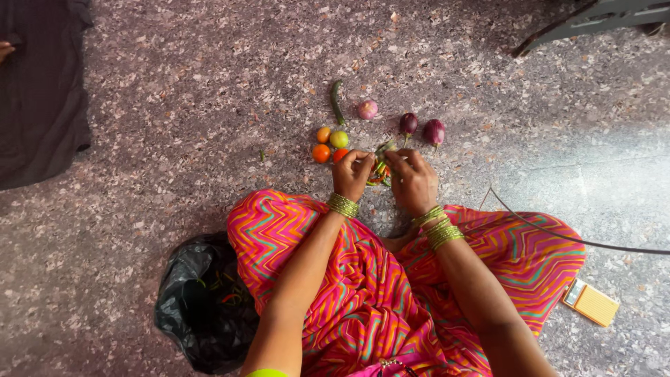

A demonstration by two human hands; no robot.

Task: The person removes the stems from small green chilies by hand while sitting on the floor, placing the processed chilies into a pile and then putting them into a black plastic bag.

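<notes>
I sit on a speckled floor in a bright pink zigzag garment (363, 279). My left hand (351, 174) and my right hand (414, 181) are close together, both gripping a small bunch of green and red chillies (380, 167) just past my knees. Beyond the hands lie three small tomatoes (321, 152), orange, red and yellow-green. A long green chilli (338, 102), a pink onion (367, 109) and two purple brinjals (433, 131) lie farther out. Green bangles ring both wrists.
A black plastic bag (202, 304) holding some chillies lies by my left knee. A small yellow device (591, 301) with a thin cable (579, 239) sits at the right. A dark cloth (38, 91) covers the far left; a grey furniture leg (593, 21) is top right.
</notes>
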